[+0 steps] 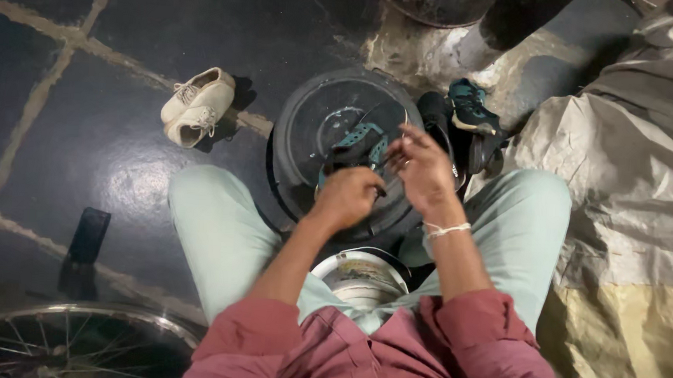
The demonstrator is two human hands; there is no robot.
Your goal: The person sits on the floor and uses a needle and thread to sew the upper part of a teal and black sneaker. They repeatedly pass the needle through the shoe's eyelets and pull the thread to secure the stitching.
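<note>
The person sits over a round black shallow basin point(309, 125) set on the dark stone floor point(120, 168), knees in pale green trousers spread to either side. In the basin lies a dark sports shoe with teal panels point(359, 144), and both hands work right at it.

The left hand point(348, 196) is curled into a closed fist just below and against the near end of the shoe; it appears to grip something small and dark, though what it holds is too hidden to tell. The shoe lies directly beyond its knuckles, tipped toward the middle of the basin.

The right hand point(423, 171) is held above the right side of the shoe, fingers loosely spread and slightly bent, with the fingertips pinched toward a thin strand that may be a lace; whether it truly grips it cannot be told. A white thread band circles that wrist. The shoe sits just left of and beneath this hand.

A second dark shoe with teal trim point(470, 105) rests beyond the basin's right rim, well clear of both hands. A pair of cream lace-up sneakers point(198, 104) lies on the floor to the left of the basin. A white round bucket point(362, 280) stands between the person's legs, near the forearms. A spoked bicycle wheel point(70, 344) shows at the lower left, and crumpled grey sacking point(633, 168) fills the right side.
</note>
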